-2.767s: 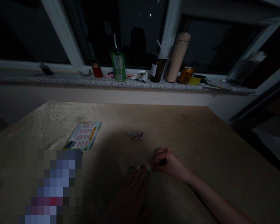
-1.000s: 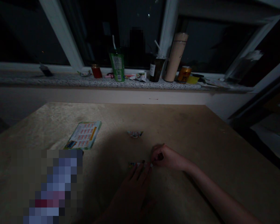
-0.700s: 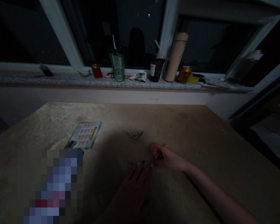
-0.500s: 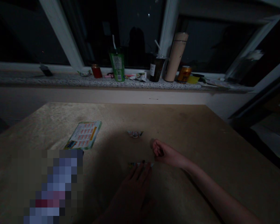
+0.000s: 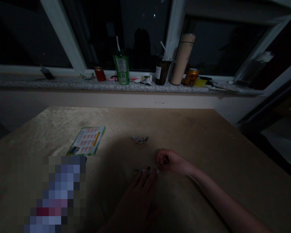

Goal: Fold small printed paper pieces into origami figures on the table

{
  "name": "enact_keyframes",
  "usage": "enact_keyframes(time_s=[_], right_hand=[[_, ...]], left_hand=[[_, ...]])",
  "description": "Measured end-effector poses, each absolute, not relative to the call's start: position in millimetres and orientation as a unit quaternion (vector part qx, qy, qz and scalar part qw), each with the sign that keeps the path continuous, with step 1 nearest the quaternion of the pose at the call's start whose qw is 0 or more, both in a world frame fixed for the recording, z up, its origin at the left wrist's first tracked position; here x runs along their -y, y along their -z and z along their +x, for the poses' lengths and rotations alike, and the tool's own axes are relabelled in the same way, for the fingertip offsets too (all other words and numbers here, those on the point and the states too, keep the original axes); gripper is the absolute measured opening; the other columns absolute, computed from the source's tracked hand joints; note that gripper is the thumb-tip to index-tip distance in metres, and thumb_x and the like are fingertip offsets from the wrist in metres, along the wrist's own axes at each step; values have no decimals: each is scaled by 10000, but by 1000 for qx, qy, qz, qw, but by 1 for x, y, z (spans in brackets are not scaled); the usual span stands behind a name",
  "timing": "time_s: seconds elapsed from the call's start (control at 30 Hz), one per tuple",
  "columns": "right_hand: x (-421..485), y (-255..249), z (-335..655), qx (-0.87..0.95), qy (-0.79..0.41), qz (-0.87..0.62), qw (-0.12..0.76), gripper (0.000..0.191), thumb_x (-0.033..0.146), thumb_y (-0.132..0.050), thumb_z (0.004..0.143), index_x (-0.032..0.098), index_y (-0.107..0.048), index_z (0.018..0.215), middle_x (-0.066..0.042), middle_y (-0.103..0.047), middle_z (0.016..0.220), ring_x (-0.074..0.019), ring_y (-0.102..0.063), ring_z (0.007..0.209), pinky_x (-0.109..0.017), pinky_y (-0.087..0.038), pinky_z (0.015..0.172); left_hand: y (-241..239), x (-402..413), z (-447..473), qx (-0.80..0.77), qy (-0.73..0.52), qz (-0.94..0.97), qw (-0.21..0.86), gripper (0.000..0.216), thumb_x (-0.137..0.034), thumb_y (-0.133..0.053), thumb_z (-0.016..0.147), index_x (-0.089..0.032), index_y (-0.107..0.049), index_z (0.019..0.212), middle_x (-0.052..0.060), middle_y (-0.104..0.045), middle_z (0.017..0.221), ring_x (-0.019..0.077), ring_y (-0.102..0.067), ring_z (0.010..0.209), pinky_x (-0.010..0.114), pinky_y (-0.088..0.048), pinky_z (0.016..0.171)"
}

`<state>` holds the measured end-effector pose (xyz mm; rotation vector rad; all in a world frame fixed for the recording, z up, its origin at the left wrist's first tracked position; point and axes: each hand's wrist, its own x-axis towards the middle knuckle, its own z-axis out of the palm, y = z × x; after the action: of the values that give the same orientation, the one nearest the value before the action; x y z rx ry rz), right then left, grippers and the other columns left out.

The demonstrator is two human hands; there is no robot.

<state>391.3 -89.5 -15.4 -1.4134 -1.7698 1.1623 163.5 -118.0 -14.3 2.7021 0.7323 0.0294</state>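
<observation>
The scene is dim. A small folded strip of printed paper (image 5: pixel 142 170) lies on the tan table (image 5: pixel 208 142) in front of me. My left hand (image 5: pixel 138 197) lies flat with its fingers stretched out, the fingertips pressing on the strip. My right hand (image 5: pixel 171 161) is curled, its fingertips pinched together at the strip's right end. A second small folded paper piece (image 5: pixel 140 139) sits on the table a little farther away, untouched.
A printed leaflet (image 5: pixel 87 140) lies at the left of the table, with a blurred patch below it. On the stone windowsill (image 5: pixel 63 83) stand a green cup with straw (image 5: pixel 122 68), a dark cup (image 5: pixel 162 72), a tall beige flask (image 5: pixel 183 60), and two cans.
My right hand lifted slightly off the strip's end half a second ago, then came back down to it with fingers curled. My left hand stayed pressed on the strip.
</observation>
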Motion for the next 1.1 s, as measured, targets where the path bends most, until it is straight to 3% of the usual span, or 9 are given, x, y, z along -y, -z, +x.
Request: enact_keyframes(time_s=[0.43,0.57,0.9,1.1], right_hand=[[92,11,387,707,-368,-551,246,128,64,-635,669,169,-675,731,33,-569,673,-89,-488,601,-198,-335,556],[92,12,387,703,-372,-552,250,122,63,-650,663,166,-675,724,39,-570,657,-90,-495,597,-199,-340,555],[92,15,388,693,-393,-545,261,109,58,-661,671,161,-655,707,48,-573,638,-85,-493,580,-200,-356,570],[95,11,388,701,-386,-540,261,70,113,-670,714,175,-669,745,24,-602,729,-98,-523,630,-203,-362,576]], left_hand=[[9,116,165,-271,1,945,181,781,-354,-572,838,-157,-175,1480,106,-191,1535,306,-221,1375,463,-257,1105],[13,116,164,-262,-26,949,171,746,-406,-532,874,-176,-166,1482,102,-166,1541,308,-220,1376,475,-276,1093],[14,120,165,-276,-24,944,177,783,-341,-568,838,-185,-154,1484,91,-165,1542,327,-225,1371,497,-273,1092],[16,117,160,-259,-37,945,196,849,-358,-598,809,-169,-121,1486,104,-154,1543,315,-193,1382,484,-253,1102]])
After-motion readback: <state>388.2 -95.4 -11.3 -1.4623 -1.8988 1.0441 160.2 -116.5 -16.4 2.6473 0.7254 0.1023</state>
